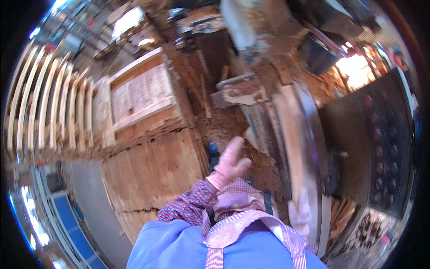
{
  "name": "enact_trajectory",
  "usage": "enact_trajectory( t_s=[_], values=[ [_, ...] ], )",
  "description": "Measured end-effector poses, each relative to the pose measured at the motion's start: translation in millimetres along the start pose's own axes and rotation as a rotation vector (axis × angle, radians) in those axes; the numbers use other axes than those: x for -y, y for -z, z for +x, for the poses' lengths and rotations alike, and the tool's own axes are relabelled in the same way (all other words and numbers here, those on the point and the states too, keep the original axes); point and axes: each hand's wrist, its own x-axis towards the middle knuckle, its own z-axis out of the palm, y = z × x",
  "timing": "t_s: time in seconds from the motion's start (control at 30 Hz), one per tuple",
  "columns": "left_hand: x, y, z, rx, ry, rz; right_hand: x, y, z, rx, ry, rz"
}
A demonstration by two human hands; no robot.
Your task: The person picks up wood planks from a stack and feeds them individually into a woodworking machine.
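Our left hand, in a pink glove, is raised with fingers spread and holds nothing; our right hand, gloved pale, rests against the long wooden board on the machine table, its grip unclear; beyond, stacked plywood sheets; farther, upright slats.
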Motion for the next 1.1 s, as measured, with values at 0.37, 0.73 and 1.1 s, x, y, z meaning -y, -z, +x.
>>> enact_trajectory(
  t_s=[0.37, 0.73, 1.1],
  values=[
    [209, 450, 24, -0.586, 0.935, 1.473, -28, -50, 281, -0.056, 0.218, -0.506],
    [225, 562, 46, -0.460, 1.376, 1.305, 65, -69, 382, -0.253, 0.111, 0.085],
    [38, 169, 16, -0.560, 0.434, -0.827, 220, -108, 215, 0.511, 0.142, 0.735]
  ],
)
